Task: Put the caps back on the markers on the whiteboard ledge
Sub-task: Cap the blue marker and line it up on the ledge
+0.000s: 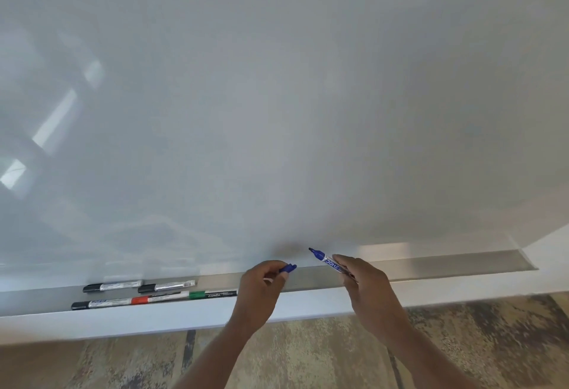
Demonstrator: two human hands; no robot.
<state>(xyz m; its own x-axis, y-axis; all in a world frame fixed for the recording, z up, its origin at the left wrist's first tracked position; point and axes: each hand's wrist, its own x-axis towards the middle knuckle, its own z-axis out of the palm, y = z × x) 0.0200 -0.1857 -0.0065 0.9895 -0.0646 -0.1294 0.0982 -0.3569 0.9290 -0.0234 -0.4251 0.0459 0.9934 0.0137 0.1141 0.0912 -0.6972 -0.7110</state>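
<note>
My left hand [264,280] pinches the blue cap [288,268]; my right hand [363,284] grips the uncapped blue marker [326,260], tip toward the cap, above the ledge [446,262].

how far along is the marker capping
Done: five markers lie capped on the metal ledge: two black-capped ones behind, and black, red and green in front. In hand: the left hand holds the blue cap, the right hand the uncapped blue marker, apart. Left: pressing that cap on.
</note>
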